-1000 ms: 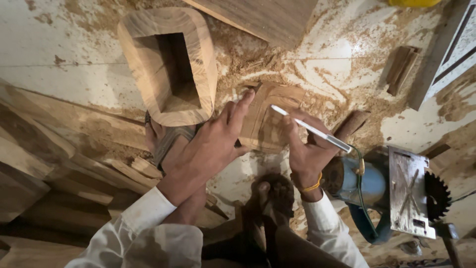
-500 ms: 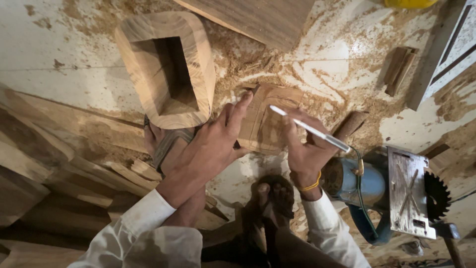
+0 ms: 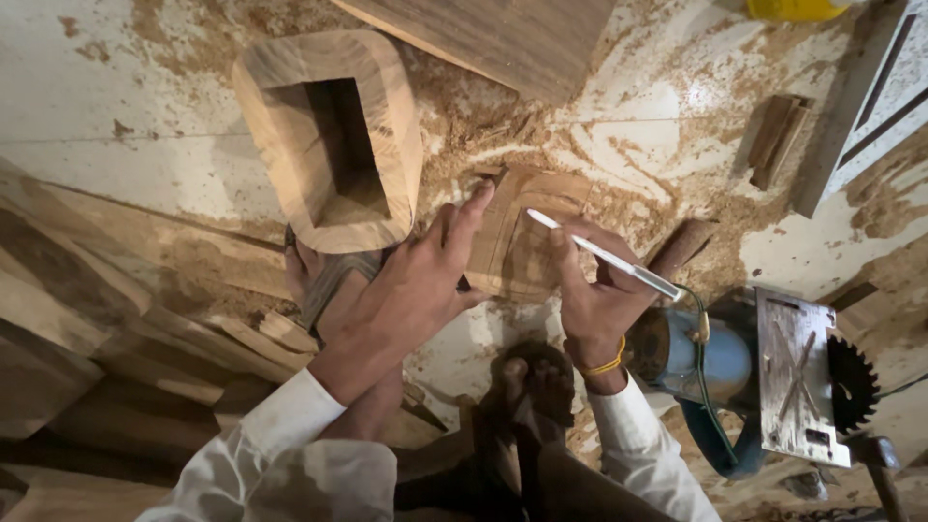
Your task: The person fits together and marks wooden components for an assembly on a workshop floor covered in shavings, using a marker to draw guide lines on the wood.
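Head view | left hand [image 3: 406, 290] lay flat, fingers spread, pinning the wood panel [image 3: 522, 242] | right hand [image 3: 594, 290] gripped a pen [image 3: 604, 256], tip on panel

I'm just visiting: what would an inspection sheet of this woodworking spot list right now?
Surface: pale floor strewn with sawdust.
Job's things: flat wooden piece; white pen.
Clutter: hollow wooden block, plank, offcuts, yellow object.
Grips: left hand presses the flat piece; right hand holds the pen, tip at the wood.
Cables: green cord by the circular saw.
Surroundings: stacked timber at left.
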